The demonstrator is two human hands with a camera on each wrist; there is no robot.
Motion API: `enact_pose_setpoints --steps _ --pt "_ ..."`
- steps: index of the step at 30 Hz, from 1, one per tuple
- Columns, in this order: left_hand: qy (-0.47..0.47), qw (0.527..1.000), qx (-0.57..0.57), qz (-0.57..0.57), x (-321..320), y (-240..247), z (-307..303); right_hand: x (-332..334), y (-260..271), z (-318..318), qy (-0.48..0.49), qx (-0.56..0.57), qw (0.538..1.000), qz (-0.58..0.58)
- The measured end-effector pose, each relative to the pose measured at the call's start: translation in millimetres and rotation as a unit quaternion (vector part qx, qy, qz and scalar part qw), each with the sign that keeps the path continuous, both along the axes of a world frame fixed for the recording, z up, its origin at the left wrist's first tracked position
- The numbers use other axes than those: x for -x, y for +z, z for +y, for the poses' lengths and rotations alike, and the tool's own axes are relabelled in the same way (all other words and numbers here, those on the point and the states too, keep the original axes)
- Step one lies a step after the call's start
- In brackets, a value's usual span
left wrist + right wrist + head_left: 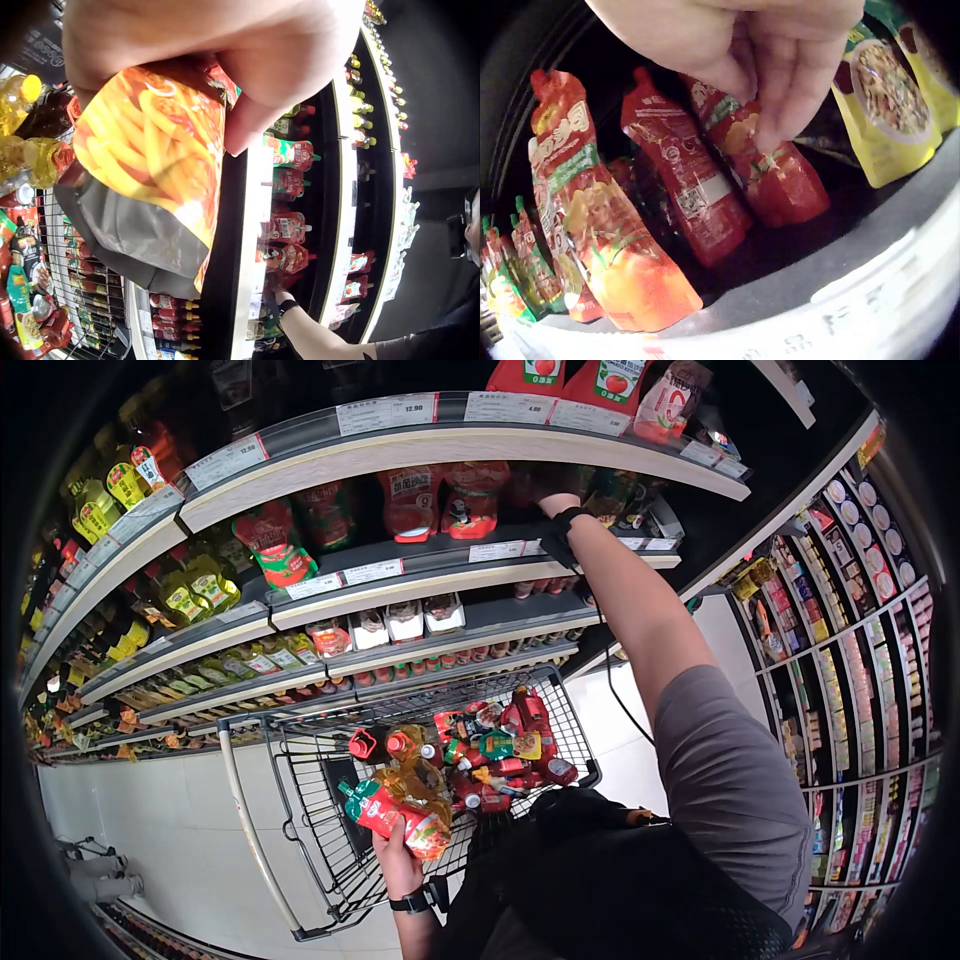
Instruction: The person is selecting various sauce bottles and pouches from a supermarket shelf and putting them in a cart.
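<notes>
In the head view my left hand (pixel 398 852) grips a red spouted sauce pouch (pixel 392 812) with a green cap, over the shopping cart (pixel 248 810). The left wrist view shows the pouch's lower end (pixel 154 142), printed with noodle-like strips, below my left hand (pixel 225 34). My right hand (pixel 562 506) reaches deep onto a middle shelf. Seen from the right wrist, that hand (pixel 780 45) has bent fingers and thumb against the front of a red sauce pouch (pixel 787 187) standing there; I cannot tell whether they pinch it. Another red pouch (pixel 694 176) stands beside it.
Oil bottles (pixel 405 742) and several red bottles and pouches lie in the cart. A shelf edge (pixel 340 455) runs above my right forearm. Yellow pouches (pixel 892 112) stand right of that hand. Another stocked shelf (pixel 850 680) rises at the far right.
</notes>
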State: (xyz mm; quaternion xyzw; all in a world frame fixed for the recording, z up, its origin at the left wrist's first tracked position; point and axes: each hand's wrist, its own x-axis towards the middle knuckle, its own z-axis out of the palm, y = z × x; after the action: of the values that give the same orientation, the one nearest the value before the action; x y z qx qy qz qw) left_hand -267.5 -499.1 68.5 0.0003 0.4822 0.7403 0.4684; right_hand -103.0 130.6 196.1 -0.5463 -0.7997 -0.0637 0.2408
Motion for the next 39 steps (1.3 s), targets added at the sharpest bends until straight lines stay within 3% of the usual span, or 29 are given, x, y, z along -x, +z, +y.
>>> enact_pose_setpoints --steps 4,6,7,10,11,12,14,18,19,20,22,24,25,26,28,32,36,39 --pt "-0.005 1.000 0.004 -0.001 -3.7 -4.2 -0.7 -2.4 9.0 5.5 0.023 -0.042 0.999 -0.013" --pt "-0.010 1.000 -0.002 0.000 -6.9 -5.5 0.4 7.7 13.2 -4.3 0.057 0.023 0.984 0.165" --pt "-0.017 1.000 0.002 0.005 -9.3 -4.7 1.9 14.9 3.7 0.6 0.072 -0.111 0.985 0.107" --pt "-0.029 0.999 0.005 0.013 -13.3 1.6 7.3 24.6 12.5 -11.7 0.080 -0.159 0.984 0.010" --pt "-0.029 0.999 0.011 0.013 -15.4 2.7 7.5 26.5 40.8 -40.1 0.065 -0.084 0.991 -0.086" --pt "-0.030 0.999 0.017 0.013 -17.9 3.3 8.3 29.6 36.9 -35.0 0.063 -0.085 0.991 -0.085" --pt "-0.032 0.999 0.015 0.016 -23.7 3.5 10.8 34.6 22.8 -22.4 0.093 -0.098 0.991 -0.005" --pt "-0.031 0.999 0.020 0.016 -30.3 -0.2 6.9 21.4 12.3 -14.5 0.130 -0.056 0.990 -0.001" --pt "-0.035 0.999 0.023 0.013 -29.2 -3.2 5.5 12.4 13.7 -13.3 0.133 0.054 0.988 0.059" --pt "-0.040 0.999 0.025 0.010 -29.2 -4.4 3.5 -3.2 5.3 -22.6 0.085 0.081 0.991 0.067" --pt "-0.039 0.999 0.025 0.011 -32.1 3.0 6.8 -33.4 4.6 -41.5 0.069 0.120 0.987 -0.078" --pt "-0.047 0.998 0.035 0.023 -32.9 5.9 10.8 -60.5 12.9 -62.0 0.091 0.085 0.991 -0.051" --pt "-0.050 0.998 0.027 0.024 -33.9 4.8 14.9 -71.1 14.1 -65.6 0.098 0.146 0.980 0.097" --pt "-0.050 0.998 0.026 0.023 -35.7 2.7 18.6 -83.6 4.5 -56.5 0.132 0.129 0.973 0.139" --pt "-0.058 0.998 0.021 0.017 -35.1 1.9 22.2 -98.5 39.1 -100.0 0.191 0.081 0.968 0.140" --pt "-0.076 0.997 0.024 0.016 -47.1 9.5 32.4 -130.7 26.0 -90.5 0.318 0.007 0.946 0.066" --pt "-0.087 0.995 0.034 0.022 -63.9 6.3 33.5 -129.0 19.5 -85.7 0.371 -0.007 0.926 0.071" --pt "-0.069 0.997 0.040 0.024 -81.4 11.6 40.7 -114.8 17.5 -69.4 0.385 0.039 0.911 0.143"
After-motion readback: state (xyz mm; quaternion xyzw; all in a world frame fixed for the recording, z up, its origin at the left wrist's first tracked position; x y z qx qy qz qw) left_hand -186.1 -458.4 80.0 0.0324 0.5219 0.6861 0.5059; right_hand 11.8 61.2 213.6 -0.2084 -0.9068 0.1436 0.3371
